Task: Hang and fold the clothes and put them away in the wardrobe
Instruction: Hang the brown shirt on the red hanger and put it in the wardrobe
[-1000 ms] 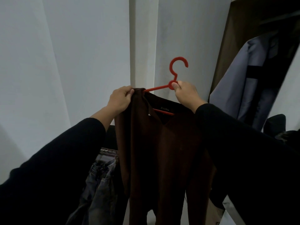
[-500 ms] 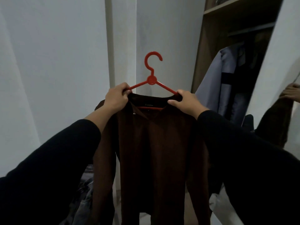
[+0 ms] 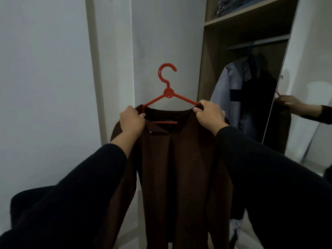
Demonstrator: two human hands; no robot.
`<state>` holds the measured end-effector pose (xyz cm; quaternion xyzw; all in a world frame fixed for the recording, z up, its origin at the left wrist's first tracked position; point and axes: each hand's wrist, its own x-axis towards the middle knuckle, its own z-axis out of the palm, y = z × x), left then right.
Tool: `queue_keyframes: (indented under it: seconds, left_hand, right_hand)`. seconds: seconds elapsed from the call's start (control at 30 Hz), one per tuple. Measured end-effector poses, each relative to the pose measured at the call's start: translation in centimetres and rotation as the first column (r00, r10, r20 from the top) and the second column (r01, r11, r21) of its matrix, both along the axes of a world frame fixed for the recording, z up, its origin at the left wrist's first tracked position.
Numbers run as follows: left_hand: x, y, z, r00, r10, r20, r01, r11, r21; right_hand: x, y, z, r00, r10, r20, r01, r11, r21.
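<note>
Two arms reach into view from the bottom corners, each covered by a long black sleeve of plain, matte fabric with no visible pattern, logo or cuff detail. The left sleeve [image 3: 75, 186] ends partway along the forearm, leaving the wrist bare. The right sleeve [image 3: 265, 169] ends at the wrist. Both hands, left [image 3: 132, 121] and right [image 3: 209, 115], are bare, without gloves, rings or a watch.

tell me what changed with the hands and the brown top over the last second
The right hand let go of the neck of the red hanger and took the right shoulder of the brown top, which now sits squarely on both hanger arms. The left hand kept its grip on the left shoulder.
</note>
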<state>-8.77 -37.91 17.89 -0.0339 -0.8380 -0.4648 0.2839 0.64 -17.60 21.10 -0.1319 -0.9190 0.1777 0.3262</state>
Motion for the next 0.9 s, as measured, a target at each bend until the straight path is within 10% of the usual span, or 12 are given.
queue_keyframes:
  seconds: [0.33,0.6,0.9]
  left_hand:
    - [-1.9,3.1,2.2,0.793,-0.581,0.182,0.281,0.614,0.738]
    - [-5.4,3.5,2.4,0.944,-0.251,0.214,0.226,0.965,0.137]
    - [-7.4,7.0,-0.2,0.769,-0.638,-0.03,0.628,0.764,-0.151]
  right_hand:
    - [-0.4,1.3,-2.7,0.963,-0.24,0.126,0.219,0.963,0.158]
    - [0.2,3.4,-1.6,0.99,-0.144,-0.013,0.144,0.99,0.011]
    - [-0.2,8.7,-1.3,0.984,-0.175,-0.029,0.174,0.984,-0.027]
